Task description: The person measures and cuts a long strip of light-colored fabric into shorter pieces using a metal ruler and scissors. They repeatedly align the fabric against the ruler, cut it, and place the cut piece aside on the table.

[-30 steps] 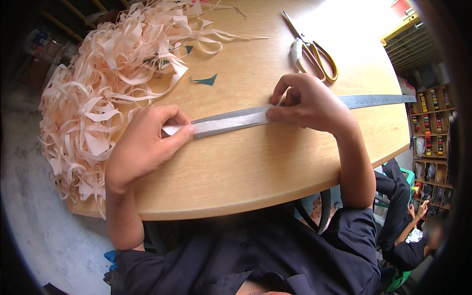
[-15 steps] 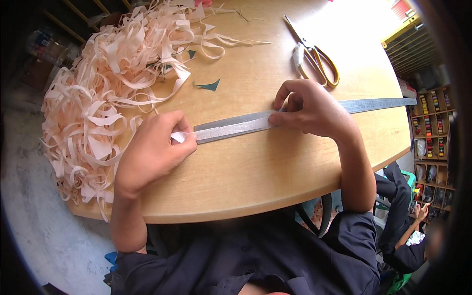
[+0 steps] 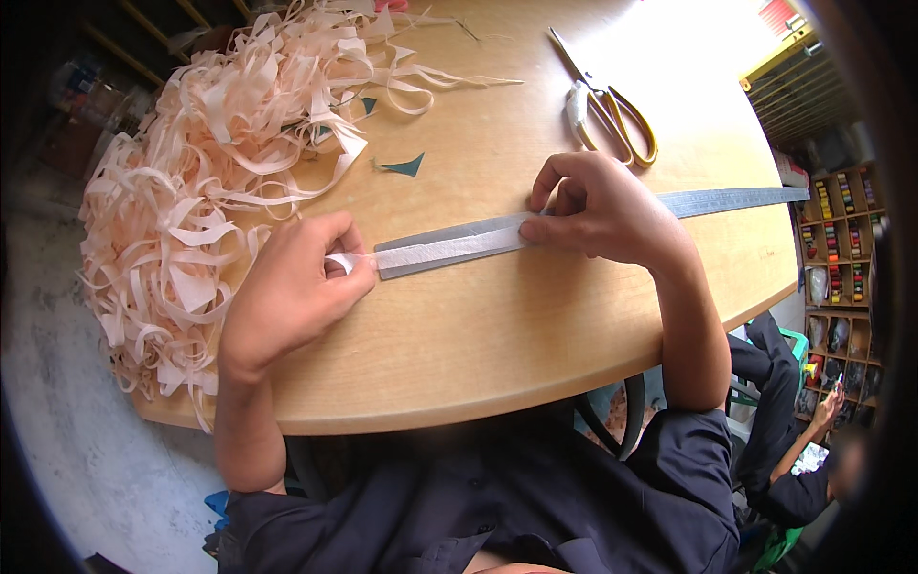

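A long grey metal ruler (image 3: 727,201) lies across the round wooden table (image 3: 497,344). A pale fabric strip (image 3: 435,252) is stretched flat along the ruler's left part. My left hand (image 3: 292,292) pinches the strip's left end just beyond the ruler's end. My right hand (image 3: 598,210) presses and pinches the strip's other end down on the ruler near its middle. Both hands rest on the tabletop.
A big heap of pale pink fabric strips (image 3: 210,191) covers the table's left side. Yellow-handled scissors (image 3: 607,100) lie at the back right. A small teal scrap (image 3: 402,165) lies beyond the ruler. Another person (image 3: 813,450) sits low at the right, near shelves of thread spools (image 3: 841,230).
My left hand has slid slightly right along the ruler's end, still holding the strip taut. My right hand stays on the ruler. The view has shifted a little.
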Motion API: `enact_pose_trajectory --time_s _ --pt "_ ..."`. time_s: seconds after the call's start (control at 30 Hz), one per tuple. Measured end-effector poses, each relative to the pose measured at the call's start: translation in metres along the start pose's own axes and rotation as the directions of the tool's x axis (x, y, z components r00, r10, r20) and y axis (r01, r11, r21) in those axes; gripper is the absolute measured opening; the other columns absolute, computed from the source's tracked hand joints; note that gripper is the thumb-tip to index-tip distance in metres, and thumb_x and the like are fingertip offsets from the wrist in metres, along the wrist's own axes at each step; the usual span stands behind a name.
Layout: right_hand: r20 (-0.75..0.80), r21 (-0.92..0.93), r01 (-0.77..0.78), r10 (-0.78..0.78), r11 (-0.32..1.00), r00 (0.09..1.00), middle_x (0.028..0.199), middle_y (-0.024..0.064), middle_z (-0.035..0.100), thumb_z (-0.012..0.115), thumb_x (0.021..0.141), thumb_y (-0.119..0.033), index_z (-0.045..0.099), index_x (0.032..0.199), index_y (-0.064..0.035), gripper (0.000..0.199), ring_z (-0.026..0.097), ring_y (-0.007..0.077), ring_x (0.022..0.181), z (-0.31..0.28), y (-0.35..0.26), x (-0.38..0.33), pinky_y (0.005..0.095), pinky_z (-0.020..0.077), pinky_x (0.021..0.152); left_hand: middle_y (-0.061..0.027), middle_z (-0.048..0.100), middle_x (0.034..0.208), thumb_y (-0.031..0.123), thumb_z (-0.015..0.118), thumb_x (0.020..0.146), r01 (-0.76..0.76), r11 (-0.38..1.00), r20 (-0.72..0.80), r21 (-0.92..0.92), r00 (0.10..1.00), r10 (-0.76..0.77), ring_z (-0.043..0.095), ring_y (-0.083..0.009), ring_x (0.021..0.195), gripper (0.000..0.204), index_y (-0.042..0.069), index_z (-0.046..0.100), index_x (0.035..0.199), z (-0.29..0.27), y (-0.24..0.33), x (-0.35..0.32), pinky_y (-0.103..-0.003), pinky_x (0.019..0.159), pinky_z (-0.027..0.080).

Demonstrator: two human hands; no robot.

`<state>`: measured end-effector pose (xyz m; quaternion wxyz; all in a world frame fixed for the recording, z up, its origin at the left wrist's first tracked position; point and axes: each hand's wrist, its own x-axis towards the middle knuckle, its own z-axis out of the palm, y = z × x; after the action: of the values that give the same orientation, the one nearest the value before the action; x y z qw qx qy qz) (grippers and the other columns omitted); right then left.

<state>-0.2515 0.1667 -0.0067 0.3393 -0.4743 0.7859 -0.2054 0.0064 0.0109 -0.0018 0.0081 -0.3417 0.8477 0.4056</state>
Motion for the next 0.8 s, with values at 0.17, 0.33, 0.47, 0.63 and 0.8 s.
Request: enact_pose_trajectory --time_s 0.17,0.33,0.47,0.63,0.8 --pt "-0.013 0.007 0.049 -0.049 0.999 0.999 0.065 0.0063 0.067 0.085 0.086 -0.016 0.07 0.1 0.0034 0.028 0.057 0.0083 0.051 0.004 0.002 0.002 0.025 0.0414 0.045 -0.0172 0.066 0.069 0.015 0.069 0.086 -0.041 0.999 -0.033 -0.007 0.999 0.041 0.067 -0.0224 0.061 0.02 -0.005 0.065 0.087 0.003 -0.001 0.001 -0.035 0.062 0.052" --pt "-0.051 0.125 0.073 -0.067 0.989 0.996 0.065 0.003 0.065 0.083 0.09 -0.022 0.071 0.1 0.0008 0.028 0.054 0.007 0.052 -0.006 0.011 -0.001 0.0244 0.0394 0.045 -0.0134 0.064 0.066 0.013 0.068 0.087 -0.045 0.998 -0.036 -0.05 0.998 0.043 0.064 -0.0192 0.06 0.018 -0.005 0.065 0.087 0.003 -0.002 0.002 -0.033 0.059 0.051" --pt "-0.489 -0.121 -0.013 -0.048 0.993 0.871 0.075 0.0054 0.068 0.073 0.098 -0.031 0.072 0.105 -0.0029 0.029 0.063 0.0132 0.067 -0.03 0.029 0.002 0.0324 0.0522 0.062 -0.0043 0.066 0.079 0.012 0.07 0.093 0.0 0.993 0.039 -0.116 0.999 0.005 0.058 -0.0068 0.068 0.015 -0.002 0.064 0.091 0.0 -0.001 0.002 -0.026 0.06 0.048" --pt "-0.626 -0.453 -0.325 -0.037 0.83 0.779 0.104 0.019 0.072 0.067 0.1 -0.028 0.07 0.11 0.0032 0.033 0.07 0.0322 0.101 -0.021 0.048 0.021 0.0437 0.0534 0.092 -0.0074 0.068 0.082 0.012 0.071 0.094 -0.109 0.968 -0.025 -0.227 0.994 0.106 0.061 -0.0091 0.068 0.017 -0.004 0.066 0.091 0.011 0.003 0.003 -0.029 0.059 0.049" --pt "-0.613 -0.463 -0.334 -0.025 0.821 0.79 0.104 0.0243 0.071 0.061 0.101 -0.028 0.069 0.104 0.0059 0.035 0.069 0.0379 0.102 -0.019 0.051 0.029 0.047 0.0518 0.096 -0.006 0.069 0.082 0.011 0.071 0.095 -0.201 0.937 -0.105 -0.286 0.978 0.178 0.064 -0.0096 0.078 0.015 -0.003 0.065 0.093 0.015 0.004 0.004 -0.026 0.071 0.051"
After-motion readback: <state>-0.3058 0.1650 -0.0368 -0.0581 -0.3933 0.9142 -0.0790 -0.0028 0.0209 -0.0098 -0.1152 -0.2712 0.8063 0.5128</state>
